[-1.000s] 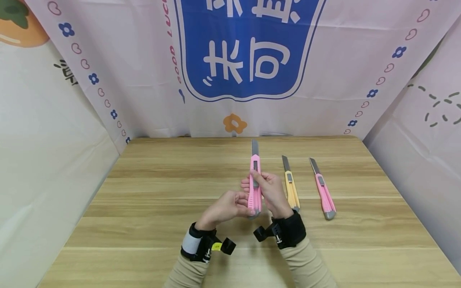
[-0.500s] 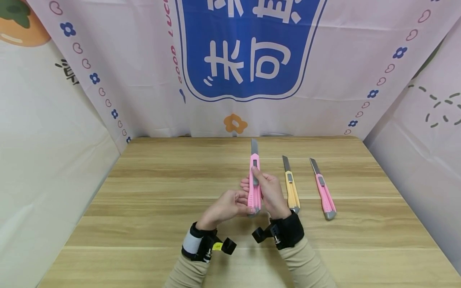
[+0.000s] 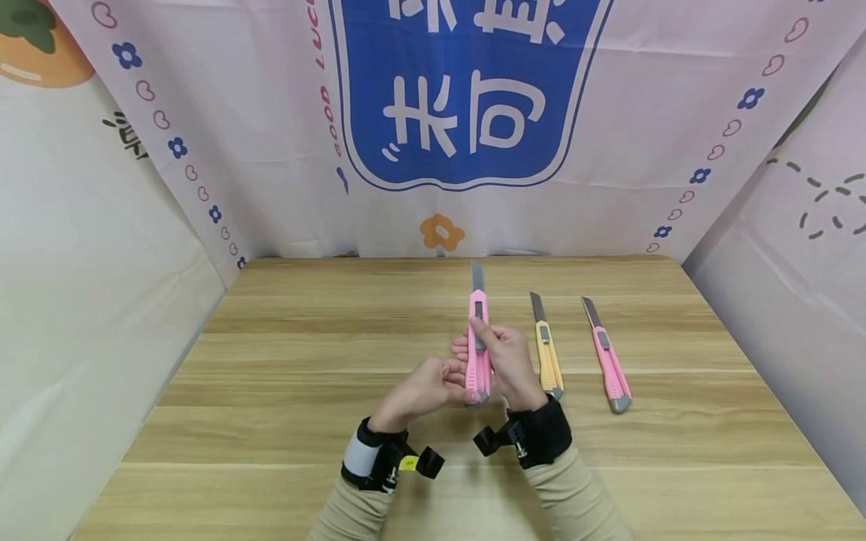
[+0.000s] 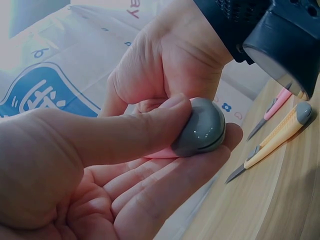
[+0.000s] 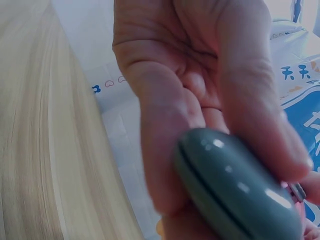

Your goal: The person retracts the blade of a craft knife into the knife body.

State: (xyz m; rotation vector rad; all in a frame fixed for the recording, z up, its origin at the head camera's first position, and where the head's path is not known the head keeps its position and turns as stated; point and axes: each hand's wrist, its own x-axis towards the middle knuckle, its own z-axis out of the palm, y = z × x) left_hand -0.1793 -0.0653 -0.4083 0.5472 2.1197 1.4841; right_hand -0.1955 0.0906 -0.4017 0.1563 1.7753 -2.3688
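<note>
A pink box cutter (image 3: 479, 370) with its grey blade (image 3: 478, 276) out points away from me above the table. My left hand (image 3: 428, 387) pinches its grey end cap (image 4: 202, 127) between thumb and fingers. Higher on the handle, my right hand (image 3: 512, 362) grips it, thumb lying on the slider. The right wrist view shows the same end cap (image 5: 235, 185) large in the foreground. To the right lie a yellow box cutter (image 3: 549, 359) and a second pink box cutter (image 3: 612, 368), both with blades out.
The wooden table (image 3: 304, 361) stretches to a printed cloth backdrop (image 3: 271, 135) behind it. More cloth hangs along the left and right sides. Each wrist carries a black strap with a small camera (image 3: 428, 462).
My right thumb slid slightly forward along the pink box cutter, then came slightly back. The left hand and the two cutters on the table stay in place.
</note>
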